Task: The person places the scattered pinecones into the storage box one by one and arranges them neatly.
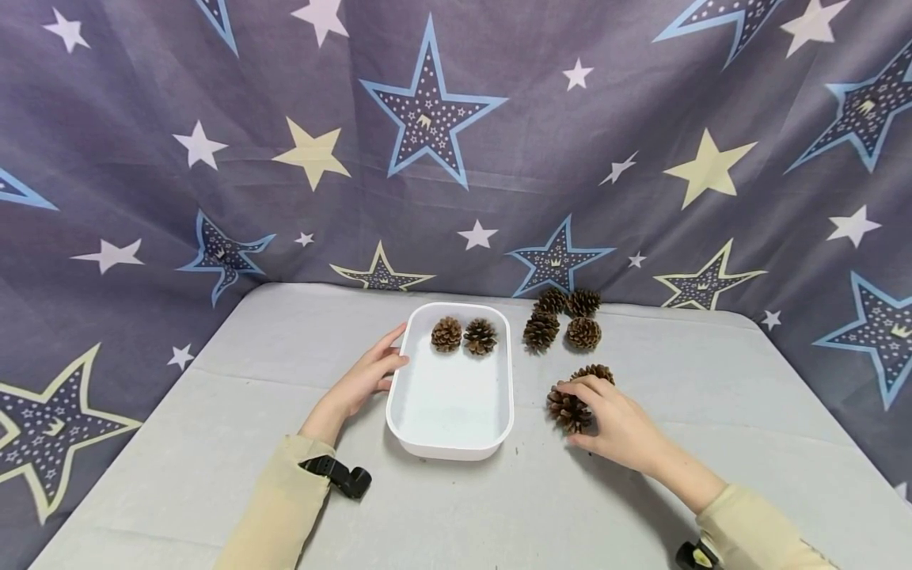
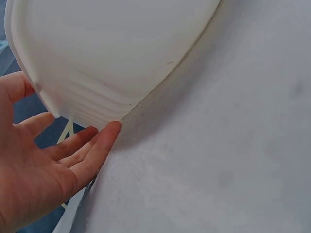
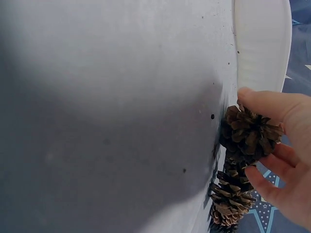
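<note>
A white rectangular tub [image 1: 450, 404] stands on the table, with two brown pine cones, one on the left [image 1: 446, 335] and one on the right [image 1: 480, 337], at its far end. My left hand [image 1: 365, 378] rests against the tub's left side; the left wrist view shows its fairly straight fingers [image 2: 99, 148] touching the outer wall. To the right of the tub, my right hand [image 1: 618, 427] grips a pine cone [image 1: 568, 409] between thumb and fingers, low over the table. Another pine cone [image 1: 594, 373] lies just behind that hand, partly hidden by it.
Several pine cones [image 1: 541, 331] lie grouped beyond the tub's far right corner, near the table's back edge. The grey cloth-covered table [image 1: 456, 522] carries small dark specks. A star-patterned curtain [image 1: 527, 190] hangs behind and at both sides.
</note>
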Available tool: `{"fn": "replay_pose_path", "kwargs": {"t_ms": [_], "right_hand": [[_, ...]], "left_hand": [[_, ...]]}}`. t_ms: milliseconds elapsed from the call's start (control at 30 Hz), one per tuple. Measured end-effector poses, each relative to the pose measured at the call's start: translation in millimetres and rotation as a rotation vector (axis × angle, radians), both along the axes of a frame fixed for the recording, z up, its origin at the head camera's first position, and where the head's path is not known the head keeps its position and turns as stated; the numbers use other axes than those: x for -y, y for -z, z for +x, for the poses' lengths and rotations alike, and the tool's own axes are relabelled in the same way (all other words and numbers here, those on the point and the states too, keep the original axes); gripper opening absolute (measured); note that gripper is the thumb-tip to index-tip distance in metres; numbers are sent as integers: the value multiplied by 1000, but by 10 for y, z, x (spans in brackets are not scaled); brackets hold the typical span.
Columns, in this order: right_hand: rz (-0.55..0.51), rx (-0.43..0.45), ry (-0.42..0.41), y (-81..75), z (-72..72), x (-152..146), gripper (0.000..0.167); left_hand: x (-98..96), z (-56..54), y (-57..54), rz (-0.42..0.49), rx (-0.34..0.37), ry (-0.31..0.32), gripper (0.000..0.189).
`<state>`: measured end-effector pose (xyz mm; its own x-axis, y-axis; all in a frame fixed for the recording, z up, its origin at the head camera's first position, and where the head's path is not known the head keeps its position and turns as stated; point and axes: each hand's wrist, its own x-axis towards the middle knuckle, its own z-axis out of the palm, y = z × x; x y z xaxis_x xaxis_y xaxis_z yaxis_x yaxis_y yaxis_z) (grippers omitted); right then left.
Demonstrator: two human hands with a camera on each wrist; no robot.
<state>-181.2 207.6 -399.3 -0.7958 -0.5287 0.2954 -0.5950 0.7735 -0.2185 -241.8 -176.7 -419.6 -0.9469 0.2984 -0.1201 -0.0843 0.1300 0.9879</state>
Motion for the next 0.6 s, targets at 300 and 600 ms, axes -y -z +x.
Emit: {"fn": "replay_pose_path", "kwargs": {"t_ms": [300,600], "right_hand": [[1,-9,-9,-23,-9,16,69],[-27,-12,-16,-72,-38,53,60]], "left_hand": [[0,0,-6,1,3,2,64],[-3,-5,-6,-2,6,-3,63]]}}
